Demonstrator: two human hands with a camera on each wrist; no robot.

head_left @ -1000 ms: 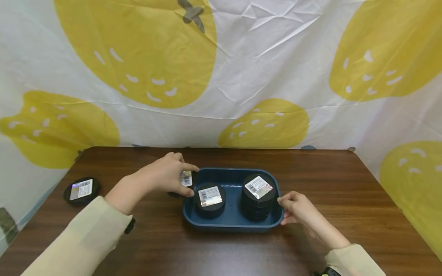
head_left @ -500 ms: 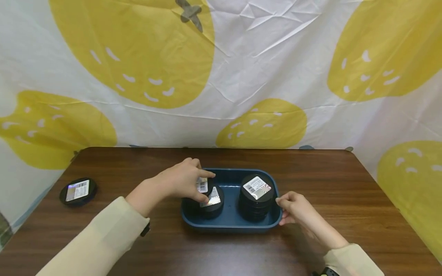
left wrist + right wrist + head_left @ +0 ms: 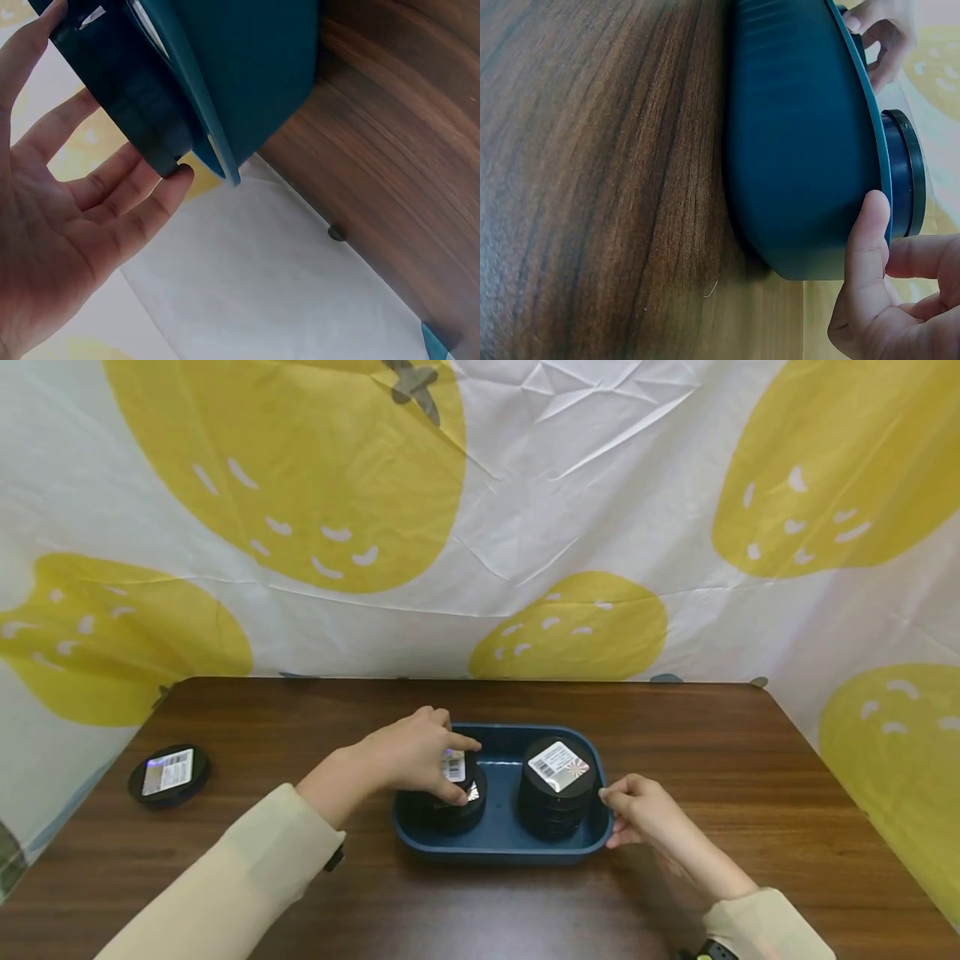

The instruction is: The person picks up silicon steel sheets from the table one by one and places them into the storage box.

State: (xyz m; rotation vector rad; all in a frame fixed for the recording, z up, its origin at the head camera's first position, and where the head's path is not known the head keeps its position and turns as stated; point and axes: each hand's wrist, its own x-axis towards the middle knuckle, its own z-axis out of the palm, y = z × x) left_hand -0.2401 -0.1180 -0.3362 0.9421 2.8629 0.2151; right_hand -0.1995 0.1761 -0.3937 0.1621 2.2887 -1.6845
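In the head view, my left hand grips a flat round black container with a barcode label, thumb and fingers spread across its sides. It overlaps another such container standing in the left part of the blue tray. The left wrist view shows the held container at the level of the tray rim, fingertips along its edge. At the tray's right end, my right hand pinches the rim between thumb and fingers. Inside that end stands a stack of black containers, the top one labelled.
One more labelled black container lies by itself on the brown wooden table, far left. A white cloth with yellow fruit print hangs behind the table's back edge.
My left hand has carried the black container rightward, from the tray's left end to over the container inside. My right hand has stayed on the rim.
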